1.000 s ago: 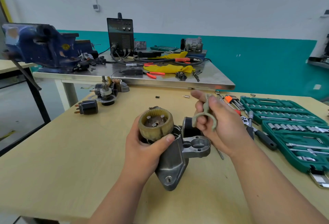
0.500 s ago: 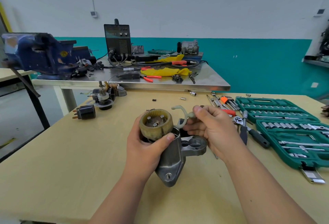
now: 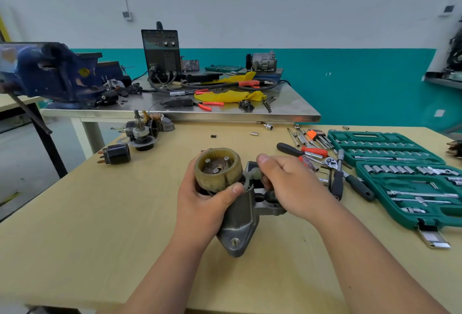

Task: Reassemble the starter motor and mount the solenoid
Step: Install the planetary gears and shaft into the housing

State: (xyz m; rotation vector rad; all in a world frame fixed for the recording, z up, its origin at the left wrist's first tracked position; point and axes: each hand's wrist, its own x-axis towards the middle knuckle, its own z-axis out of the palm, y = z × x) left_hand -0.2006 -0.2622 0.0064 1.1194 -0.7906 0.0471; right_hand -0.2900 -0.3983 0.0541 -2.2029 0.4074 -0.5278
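The left hand (image 3: 202,203) is wrapped around a round, dirty-yellow plastic ring (image 3: 218,168) with little teeth inside. The ring sits on top of a grey metal motor housing (image 3: 240,223), which stands on the table right under both hands. The right hand (image 3: 290,186) pinches a small pale grey plastic fork lever (image 3: 252,175) between thumb and fingers and pokes it into the gap just beside the ring.

This looks like the step of fitting the fork into the housing. To do it well, I think the left hand should hold the housing very steady so nothing wobbles. The fork should go in slowly and straight. It is thin plastic, so a hard push could snap it. The fingers hide how deep it sits.

The black round solenoid (image 3: 116,154) with copper pins lies far out past the left hand, not mounted yet. A green case of sockets (image 3: 390,153) lies open past the right hand, with loose tools (image 3: 337,183) in between.

All this sits on a pale wooden table (image 3: 75,226). Beyond the hands stands a shiny steel table (image 3: 287,107) with a blue vise (image 3: 50,74) and a black box with knobs (image 3: 161,55). The wall (image 3: 250,1) behind is white on top and teal below.
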